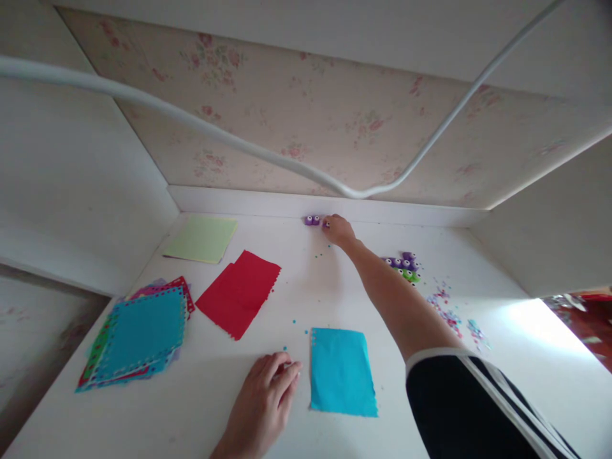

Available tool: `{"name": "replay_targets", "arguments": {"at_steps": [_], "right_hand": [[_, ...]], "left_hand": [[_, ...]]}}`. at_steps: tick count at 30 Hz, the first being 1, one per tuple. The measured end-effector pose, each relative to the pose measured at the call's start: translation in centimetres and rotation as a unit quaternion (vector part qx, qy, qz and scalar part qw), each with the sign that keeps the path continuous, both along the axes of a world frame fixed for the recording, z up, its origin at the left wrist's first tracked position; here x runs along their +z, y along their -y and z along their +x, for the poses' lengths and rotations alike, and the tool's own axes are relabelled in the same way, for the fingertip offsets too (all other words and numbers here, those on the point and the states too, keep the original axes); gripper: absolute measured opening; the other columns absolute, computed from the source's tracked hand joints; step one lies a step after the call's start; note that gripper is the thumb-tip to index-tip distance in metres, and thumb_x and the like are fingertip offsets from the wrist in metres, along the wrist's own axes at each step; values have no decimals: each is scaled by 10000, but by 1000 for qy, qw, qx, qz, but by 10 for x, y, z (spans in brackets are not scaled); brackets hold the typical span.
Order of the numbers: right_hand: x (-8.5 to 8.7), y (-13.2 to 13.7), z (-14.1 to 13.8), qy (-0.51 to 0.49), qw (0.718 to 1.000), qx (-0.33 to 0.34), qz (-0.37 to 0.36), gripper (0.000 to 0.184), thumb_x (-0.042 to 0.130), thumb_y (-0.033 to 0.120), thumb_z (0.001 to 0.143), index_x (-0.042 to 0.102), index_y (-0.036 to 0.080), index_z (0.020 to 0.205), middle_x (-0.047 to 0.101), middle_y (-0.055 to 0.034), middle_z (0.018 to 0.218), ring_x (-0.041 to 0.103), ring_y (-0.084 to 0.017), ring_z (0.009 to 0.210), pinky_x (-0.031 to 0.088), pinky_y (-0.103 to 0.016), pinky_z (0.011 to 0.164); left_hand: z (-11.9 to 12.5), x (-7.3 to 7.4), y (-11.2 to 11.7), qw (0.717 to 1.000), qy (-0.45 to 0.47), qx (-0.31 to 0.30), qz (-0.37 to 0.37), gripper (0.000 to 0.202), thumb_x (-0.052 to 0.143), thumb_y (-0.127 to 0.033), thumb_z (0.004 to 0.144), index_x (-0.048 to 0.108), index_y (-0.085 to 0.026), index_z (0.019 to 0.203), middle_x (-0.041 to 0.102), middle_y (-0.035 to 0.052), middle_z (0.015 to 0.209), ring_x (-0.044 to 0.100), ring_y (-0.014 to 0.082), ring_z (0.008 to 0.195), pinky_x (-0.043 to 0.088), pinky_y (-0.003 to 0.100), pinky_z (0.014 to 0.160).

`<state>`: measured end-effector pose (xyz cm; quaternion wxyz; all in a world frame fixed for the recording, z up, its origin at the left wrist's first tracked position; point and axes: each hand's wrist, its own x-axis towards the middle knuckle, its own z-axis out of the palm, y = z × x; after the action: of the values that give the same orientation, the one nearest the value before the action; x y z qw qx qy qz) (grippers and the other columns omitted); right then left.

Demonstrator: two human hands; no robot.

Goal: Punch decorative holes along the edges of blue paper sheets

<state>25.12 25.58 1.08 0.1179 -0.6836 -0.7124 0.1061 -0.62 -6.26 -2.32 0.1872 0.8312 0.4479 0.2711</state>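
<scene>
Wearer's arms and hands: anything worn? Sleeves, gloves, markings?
No gloves, rings or watch visible. The arm of the right hand wears a short black sleeve with white stripes and a white hem. The left hand shows no sleeve in frame.

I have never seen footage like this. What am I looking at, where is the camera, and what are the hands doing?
There is no machine here. A person works with bare hands, and the single picture comes from a camera on their head, looking forward and down at a white table. The left hand lies flat beside a blue sheet and holds nothing. The right hand is stretched to the back edge, at some small purple punches; whether it grips one cannot be told. Also on the table are a red sheet, a green sheet, a stack of punched sheets, more punches and paper bits.
</scene>
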Motion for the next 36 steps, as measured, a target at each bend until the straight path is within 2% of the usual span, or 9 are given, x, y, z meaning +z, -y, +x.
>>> {"name": "replay_targets", "arguments": {"at_steps": [7,10,12,16,20,23,27,32,36], "right_hand": [[21,78,-3,-80,996,24,32,253,534,228,896,607,187,1134,657,-87,1143,661,-190,935,490,-325,895],[22,144,-17,-136,985,103,16,341,600,167,819,563,233,1152,643,-35,1151,678,-131,872,519,-243,813],[19,190,-29,-216,955,204,0,397,571,81,770,543,215,1142,629,-57,1134,674,-153,926,520,-266,836],[14,251,-48,-202,938,274,-65,431,545,70,775,533,237,1172,617,-57,1184,650,-189,1011,526,-305,862],[14,270,-45,-187,942,272,-59,579,575,122,822,430,253,1367,541,-71,1362,543,-219,1223,475,-353,1004],[10,282,-25,-134,977,164,-12,597,618,283,880,396,220,1431,502,-120,1407,457,-270,1300,412,-436,1074],[-1,302,5,-44,998,23,-30,534,664,430,856,539,205,1324,564,-148,1299,491,-349,1211,435,-522,999],[-6,309,22,-60,993,9,-98,401,747,370,785,643,207,1136,624,-107,1083,548,-321,1039,459,-480,917],[-1,305,24,-173,980,16,-92,165,686,302,828,660,194,951,618,-84,1066,580,-256,989,469,-390,883]], "left_hand": [[-2,-3,-1,1000,19,-3,-1,237,509,-178,949,617,-238,1151,652,63,1031,640,208,935,573,379,840],[-2,-2,-2,998,41,23,-30,219,499,-223,965,615,-247,1148,642,67,1086,644,199,996,569,347,885],[0,1,-6,996,56,42,-56,230,483,-247,976,592,-254,1179,625,70,1125,653,185,988,574,317,871],[7,6,-17,995,40,63,-66,319,499,-270,966,494,-240,1283,582,90,1208,672,194,948,586,331,829],[14,7,-27,995,-27,74,-66,393,523,-290,950,438,-233,1329,551,103,1282,688,218,946,600,335,761],[19,8,-31,993,-69,76,-51,416,516,-338,959,432,-245,1357,548,98,1311,697,213,930,597,318,738],[25,6,-34,995,-81,55,-32,283,485,-332,980,539,-273,1252,623,43,1223,692,198,949,580,301,779],[23,-2,-35,999,-16,33,-33,254,525,-308,968,562,-270,1217,667,24,1193,663,194,1053,555,302,869],[16,-6,-34,998,32,27,-46,273,544,-298,962,563,-265,1232,693,24,1176,669,179,1053,546,290,908]]}}
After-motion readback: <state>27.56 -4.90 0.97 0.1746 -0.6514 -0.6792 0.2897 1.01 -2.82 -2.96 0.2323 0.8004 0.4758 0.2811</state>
